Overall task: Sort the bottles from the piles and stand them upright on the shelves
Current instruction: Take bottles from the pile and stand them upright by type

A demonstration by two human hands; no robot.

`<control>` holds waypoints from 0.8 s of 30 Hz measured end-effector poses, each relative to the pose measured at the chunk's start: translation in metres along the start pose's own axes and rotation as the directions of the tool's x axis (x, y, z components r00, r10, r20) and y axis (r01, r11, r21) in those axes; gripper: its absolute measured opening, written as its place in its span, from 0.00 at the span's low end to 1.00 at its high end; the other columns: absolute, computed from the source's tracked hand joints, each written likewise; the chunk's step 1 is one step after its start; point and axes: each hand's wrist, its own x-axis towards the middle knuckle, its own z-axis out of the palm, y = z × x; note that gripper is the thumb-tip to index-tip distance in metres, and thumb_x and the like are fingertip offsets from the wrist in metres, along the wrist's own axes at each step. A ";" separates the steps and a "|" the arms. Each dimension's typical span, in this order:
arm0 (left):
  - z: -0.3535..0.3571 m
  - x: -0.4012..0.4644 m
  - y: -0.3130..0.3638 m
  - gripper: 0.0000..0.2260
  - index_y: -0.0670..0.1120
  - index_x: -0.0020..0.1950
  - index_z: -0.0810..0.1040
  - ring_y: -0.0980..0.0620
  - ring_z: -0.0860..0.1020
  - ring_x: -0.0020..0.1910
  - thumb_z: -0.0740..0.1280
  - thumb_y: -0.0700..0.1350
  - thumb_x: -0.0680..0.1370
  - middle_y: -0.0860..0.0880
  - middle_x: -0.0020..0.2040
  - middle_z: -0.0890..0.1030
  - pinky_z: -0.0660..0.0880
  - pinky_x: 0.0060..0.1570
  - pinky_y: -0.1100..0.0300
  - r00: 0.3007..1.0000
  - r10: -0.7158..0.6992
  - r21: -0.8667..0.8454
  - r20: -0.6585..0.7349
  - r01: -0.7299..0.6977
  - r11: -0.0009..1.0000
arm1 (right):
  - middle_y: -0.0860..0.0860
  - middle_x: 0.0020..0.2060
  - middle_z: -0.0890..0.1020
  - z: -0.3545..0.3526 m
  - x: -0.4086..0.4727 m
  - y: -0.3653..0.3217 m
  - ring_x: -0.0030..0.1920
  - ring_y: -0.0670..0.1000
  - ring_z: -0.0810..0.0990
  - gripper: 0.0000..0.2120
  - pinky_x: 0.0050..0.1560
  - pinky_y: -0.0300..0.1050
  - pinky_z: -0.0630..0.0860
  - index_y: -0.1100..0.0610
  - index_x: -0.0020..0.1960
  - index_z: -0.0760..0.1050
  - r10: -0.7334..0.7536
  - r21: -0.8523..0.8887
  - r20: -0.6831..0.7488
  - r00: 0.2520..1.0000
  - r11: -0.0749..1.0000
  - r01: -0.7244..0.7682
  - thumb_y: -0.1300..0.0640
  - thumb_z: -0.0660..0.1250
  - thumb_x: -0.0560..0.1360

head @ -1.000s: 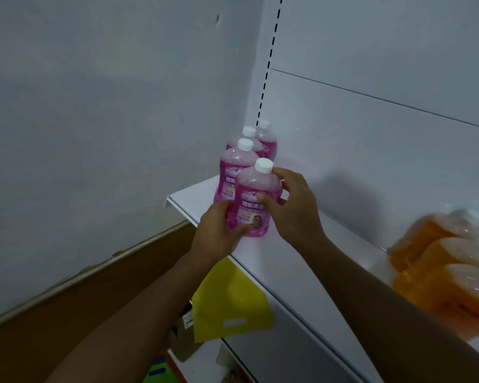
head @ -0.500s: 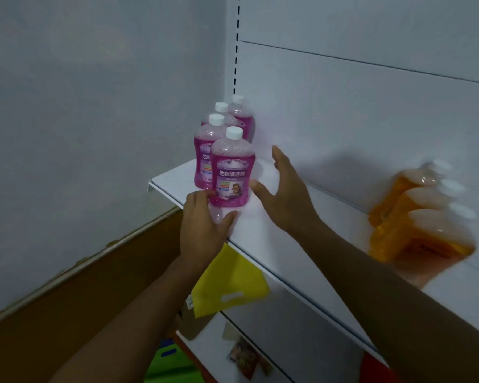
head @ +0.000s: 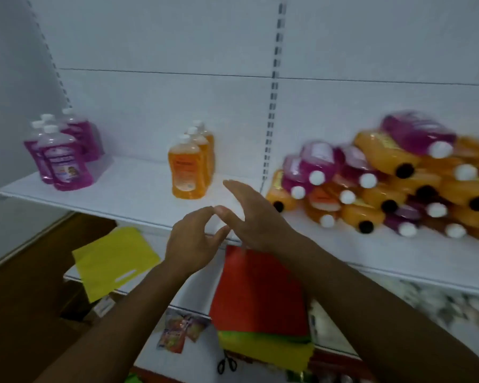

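Several pink bottles [head: 62, 158] stand upright in a cluster at the left end of the white shelf [head: 133, 200]. Three orange bottles [head: 190, 167] stand upright in a row near the shelf's middle. A pile of pink and orange bottles [head: 385, 183] lies on its side on the right part of the shelf, caps toward me. My left hand [head: 191, 241] and my right hand [head: 255, 214] hover empty in front of the shelf edge, between the orange row and the pile, fingers relaxed and close to each other.
A yellow bag [head: 114, 261] and a red bag [head: 257, 288] lie on the lower shelf, with a small colourful packet [head: 177, 331] and black scissors [head: 227, 364] below. A slotted upright [head: 273, 106] divides the back panel. A wall stands at the far left.
Both hands have let go of the front pink bottle, which stays standing. They have drawn back and moved right, and my view has swung right to show the pile.
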 end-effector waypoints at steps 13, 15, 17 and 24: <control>0.163 -0.045 0.298 0.32 0.54 0.73 0.69 0.51 0.70 0.69 0.53 0.70 0.74 0.52 0.71 0.72 0.69 0.67 0.49 0.789 0.521 -0.187 0.326 -0.487 0.853 | 0.49 0.75 0.62 -0.234 -0.272 0.091 0.75 0.49 0.58 0.31 0.72 0.49 0.58 0.51 0.76 0.59 0.314 -0.329 -0.450 0.836 0.812 -0.483 0.37 0.53 0.79; 0.185 -0.049 0.327 0.27 0.55 0.70 0.72 0.52 0.72 0.66 0.57 0.67 0.76 0.53 0.69 0.75 0.69 0.65 0.51 0.763 0.556 -0.234 0.330 -0.505 0.831 | 0.49 0.75 0.63 -0.255 -0.298 0.103 0.75 0.49 0.58 0.31 0.72 0.49 0.59 0.52 0.76 0.59 0.368 -0.325 -0.496 0.787 0.762 -0.561 0.37 0.54 0.79; 0.205 -0.049 0.350 0.24 0.54 0.68 0.74 0.52 0.74 0.64 0.61 0.64 0.76 0.53 0.66 0.76 0.69 0.63 0.54 0.736 0.586 -0.284 0.339 -0.513 0.810 | 0.50 0.75 0.63 -0.273 -0.322 0.116 0.75 0.50 0.58 0.31 0.72 0.50 0.59 0.53 0.76 0.60 0.414 -0.313 -0.526 0.743 0.719 -0.621 0.38 0.56 0.79; 0.263 -0.024 0.408 0.31 0.53 0.75 0.63 0.53 0.71 0.67 0.67 0.60 0.75 0.53 0.72 0.70 0.69 0.64 0.54 0.718 0.547 -0.510 0.431 -0.306 0.804 | 0.53 0.75 0.62 -0.324 -0.367 0.178 0.74 0.52 0.60 0.33 0.72 0.50 0.60 0.55 0.76 0.57 0.578 -0.161 -0.617 0.534 0.572 -0.804 0.44 0.63 0.77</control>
